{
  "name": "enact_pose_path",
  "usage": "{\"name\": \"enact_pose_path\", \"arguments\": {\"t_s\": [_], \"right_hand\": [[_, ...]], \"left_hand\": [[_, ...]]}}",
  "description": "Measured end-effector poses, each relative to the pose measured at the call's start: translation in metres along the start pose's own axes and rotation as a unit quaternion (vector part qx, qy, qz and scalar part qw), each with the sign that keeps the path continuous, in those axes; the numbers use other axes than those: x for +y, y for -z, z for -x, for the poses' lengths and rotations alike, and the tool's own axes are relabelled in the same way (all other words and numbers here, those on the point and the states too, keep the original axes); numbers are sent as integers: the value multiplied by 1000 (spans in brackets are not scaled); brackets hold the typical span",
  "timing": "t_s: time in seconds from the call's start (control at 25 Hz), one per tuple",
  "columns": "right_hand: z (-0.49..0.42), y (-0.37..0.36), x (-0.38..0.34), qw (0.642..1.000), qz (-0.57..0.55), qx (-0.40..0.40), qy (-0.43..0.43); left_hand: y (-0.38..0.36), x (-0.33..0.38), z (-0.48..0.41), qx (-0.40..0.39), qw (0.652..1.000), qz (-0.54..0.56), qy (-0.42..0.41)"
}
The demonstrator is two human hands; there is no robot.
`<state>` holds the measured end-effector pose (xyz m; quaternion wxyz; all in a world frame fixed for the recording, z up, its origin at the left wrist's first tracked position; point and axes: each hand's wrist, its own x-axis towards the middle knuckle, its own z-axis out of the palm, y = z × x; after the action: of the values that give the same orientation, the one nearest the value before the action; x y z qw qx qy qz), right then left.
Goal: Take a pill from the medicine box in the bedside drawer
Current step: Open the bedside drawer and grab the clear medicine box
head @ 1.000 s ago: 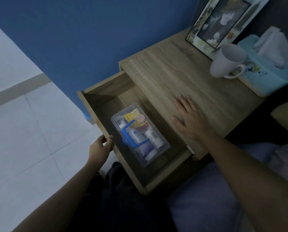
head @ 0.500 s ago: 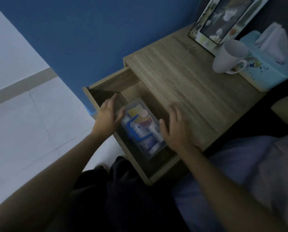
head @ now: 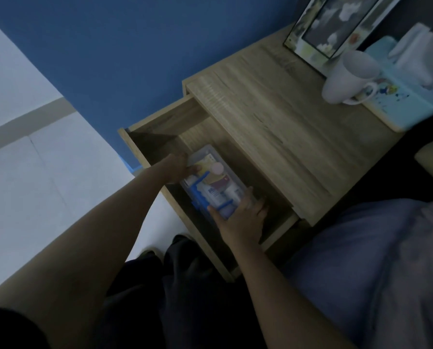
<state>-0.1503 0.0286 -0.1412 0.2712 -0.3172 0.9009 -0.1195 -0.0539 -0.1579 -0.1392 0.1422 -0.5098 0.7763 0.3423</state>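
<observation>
The wooden bedside drawer (head: 160, 122) stands pulled open. Inside it lies a clear plastic medicine box (head: 214, 183) with a blue handle and several small bottles and packets showing through the lid. My left hand (head: 176, 167) grips the box's far left end, fingers curled over its edge. My right hand (head: 240, 220) holds the near end, thumb on the lid and fingers along the right side. The near end of the box is hidden under my right hand.
On the bedside table top (head: 273, 117) stand a white mug (head: 346, 76), a light blue tissue box (head: 409, 89) and a framed picture (head: 336, 23). A blue wall lies behind, pale floor tiles to the left, bedding at the lower right.
My left hand left the drawer front and my right hand left the table top. Both went down into the drawer and closed on the two ends of the medicine box.
</observation>
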Motion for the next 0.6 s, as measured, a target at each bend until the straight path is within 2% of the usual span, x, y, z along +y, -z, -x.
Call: {"name": "enact_pose_path", "arguments": {"t_s": [0.28, 0.44, 0.6], "right_hand": [[9, -10, -1, 984, -152, -16, -94], [9, -13, -5, 975, -198, -7, -98], [16, -12, -12, 977, -193, 17, -92]], "left_hand": [[-5, -18, -19, -17, 1000, -11, -7], [-3, -20, -20, -7, 1000, 2, -11], [11, -15, -12, 8, 1000, -19, -18]]}}
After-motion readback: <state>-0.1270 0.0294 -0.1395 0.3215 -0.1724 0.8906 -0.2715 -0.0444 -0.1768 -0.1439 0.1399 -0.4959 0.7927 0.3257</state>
